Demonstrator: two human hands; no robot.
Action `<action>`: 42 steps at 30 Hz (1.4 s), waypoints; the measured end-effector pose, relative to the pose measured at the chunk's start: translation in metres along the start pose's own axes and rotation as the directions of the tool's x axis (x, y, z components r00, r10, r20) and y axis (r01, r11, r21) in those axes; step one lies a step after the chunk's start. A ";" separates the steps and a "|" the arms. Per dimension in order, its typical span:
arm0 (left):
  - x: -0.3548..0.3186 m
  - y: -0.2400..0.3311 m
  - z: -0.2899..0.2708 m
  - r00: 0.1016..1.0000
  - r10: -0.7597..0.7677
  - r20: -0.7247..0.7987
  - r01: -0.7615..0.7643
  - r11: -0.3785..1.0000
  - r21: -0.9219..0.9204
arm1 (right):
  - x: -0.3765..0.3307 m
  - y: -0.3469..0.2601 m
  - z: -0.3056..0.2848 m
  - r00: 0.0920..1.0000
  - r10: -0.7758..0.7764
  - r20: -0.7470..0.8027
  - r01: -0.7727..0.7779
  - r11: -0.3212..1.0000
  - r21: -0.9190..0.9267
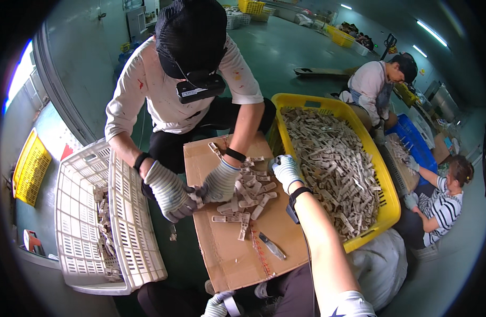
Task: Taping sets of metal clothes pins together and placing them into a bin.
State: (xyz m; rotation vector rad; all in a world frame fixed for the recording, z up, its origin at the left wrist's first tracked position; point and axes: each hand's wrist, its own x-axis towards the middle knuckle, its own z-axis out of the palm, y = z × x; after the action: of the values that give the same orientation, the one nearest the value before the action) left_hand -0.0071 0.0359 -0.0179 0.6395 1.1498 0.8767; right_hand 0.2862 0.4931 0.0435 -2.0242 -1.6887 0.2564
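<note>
Green floor [274, 58] extended behind the work station. At far left stood a white basket [129, 211] containing some pale pieces [104, 227]. Beside it, a co-worker's gloved hands [171, 193] met over the left edge of a cardboard top [221, 259], apparently pinching a piece. At the cardboard's near edge, the wearer's left hand [215, 307] was partly cut off from view; whether its grip was wide, narrow or closed on the white item [231, 306] beside it could not be told. A loose pile of long, pale pieces [245, 203] lay on the cardboard's middle, with a knife [272, 246] just below it. Right of the pile, the wearer's right hand [286, 170] was positioned against the yellow basket [374, 238], fingers curled; whether they held anything could not be confirmed. That basket was heaped with similar pieces. Farther right, two other co-workers sat near a blue crate [430, 153]. Judged from the layout, the step in hand was handling pieces at the cardboard; the next move called for a secure pinch on a piece, clear of the blade.
</note>
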 end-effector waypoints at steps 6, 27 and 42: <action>0.020 0.000 0.022 0.992 0.006 0.125 -0.002 0.999 -0.035 | 0.088 0.094 0.043 0.956 0.257 -0.141 -0.210 0.936 0.284; 0.017 -0.001 0.022 0.987 -0.131 -0.093 0.094 0.942 -0.323 | -0.513 0.411 -0.309 0.513 0.826 -0.232 -0.858 0.488 -0.159; 0.031 -0.014 0.031 0.970 -0.127 -0.207 0.100 0.986 -0.136 | -0.668 0.477 -0.127 -0.567 0.767 -0.299 -0.820 -0.560 0.117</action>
State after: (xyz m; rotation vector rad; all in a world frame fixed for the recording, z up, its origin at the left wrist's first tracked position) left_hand 0.0306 0.0548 -0.0356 0.3782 1.3007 0.9272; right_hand 0.6124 -0.2368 -0.1834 -2.8317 1.2060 0.3071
